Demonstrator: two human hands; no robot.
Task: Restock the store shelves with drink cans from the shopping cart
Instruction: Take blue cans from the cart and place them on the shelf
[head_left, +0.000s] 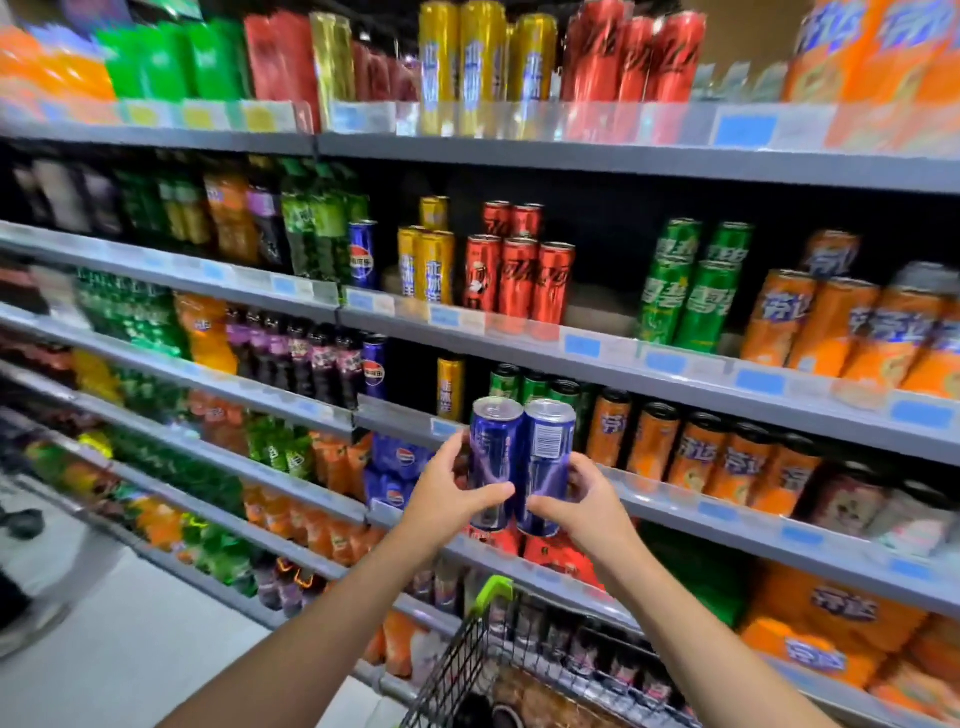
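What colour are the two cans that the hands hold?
Both cans are dark blue with silver tops, seen in the head view.

Two cans are held upright and side by side, touching, in front of the shelving. The left hand grips the left can; the right hand grips the right can. Both cans sit level with the third shelf from the top, before its rail. The shopping cart stands below the hands, against the lower shelves, with further cans inside it.
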